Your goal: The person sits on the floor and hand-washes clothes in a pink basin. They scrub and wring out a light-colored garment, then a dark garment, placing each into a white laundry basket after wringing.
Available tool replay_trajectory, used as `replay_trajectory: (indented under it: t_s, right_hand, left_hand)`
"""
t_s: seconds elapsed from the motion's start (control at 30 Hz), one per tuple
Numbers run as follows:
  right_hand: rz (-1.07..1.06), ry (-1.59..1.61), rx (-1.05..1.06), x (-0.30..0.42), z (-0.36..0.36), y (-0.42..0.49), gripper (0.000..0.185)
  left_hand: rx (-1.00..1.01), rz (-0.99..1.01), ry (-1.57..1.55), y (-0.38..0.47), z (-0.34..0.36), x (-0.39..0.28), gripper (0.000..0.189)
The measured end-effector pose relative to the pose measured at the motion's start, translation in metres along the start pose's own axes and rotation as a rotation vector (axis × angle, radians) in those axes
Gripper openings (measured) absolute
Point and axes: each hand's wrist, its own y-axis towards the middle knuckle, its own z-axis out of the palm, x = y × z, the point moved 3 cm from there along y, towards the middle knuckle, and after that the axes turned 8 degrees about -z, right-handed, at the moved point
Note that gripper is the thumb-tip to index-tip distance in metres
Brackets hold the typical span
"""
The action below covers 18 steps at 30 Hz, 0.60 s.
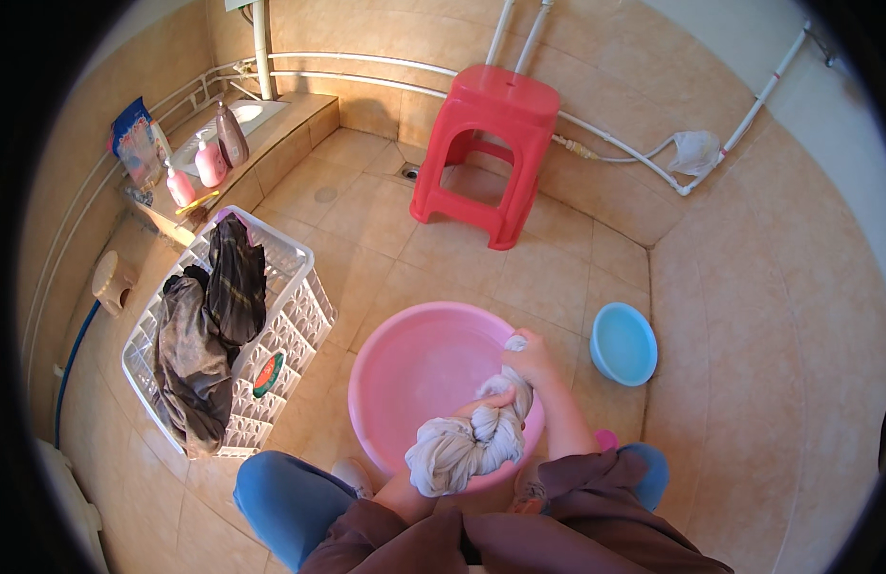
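A twisted, bunched white cloth (466, 450) is held over the near right part of a round pink basin (396, 326). My right hand (533, 361) grips its twisted upper end near the basin's right rim. Around the middle of the cloth my left hand (494, 400) is closed, mostly hidden under the folds, with part of the hand showing. The loose, wider end of the cloth bulges over my left forearm. Pinkish, slightly cloudy water seems to lie in the basin, which stands on the tiled floor between my feet.
Left stands a white plastic laundry basket (299, 337) with dark garments (192, 359) over it. A red plastic stool (504, 93) is at the back, a small blue basin (624, 344) at right. Pump bottles (211, 163) stand on a tiled ledge (245, 190). White pipes (364, 80) follow the wall.
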Motion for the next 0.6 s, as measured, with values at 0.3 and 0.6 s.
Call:
replay_trajectory:
  t_s: [0.3, 0.6]
  right_hand:
    - [0.166, 0.478, 0.109, 0.031, -0.006, -0.013, 0.048]
    - [-0.116, 2.134, 0.171, 0.015, 0.048, -0.097, 0.049]
  left_hand:
    - [0.086, -0.113, 0.170, 0.013, -0.007, -0.015, 0.052]
    - [0.783, -0.304, -0.070, 0.001, 0.015, 0.001, 0.055]
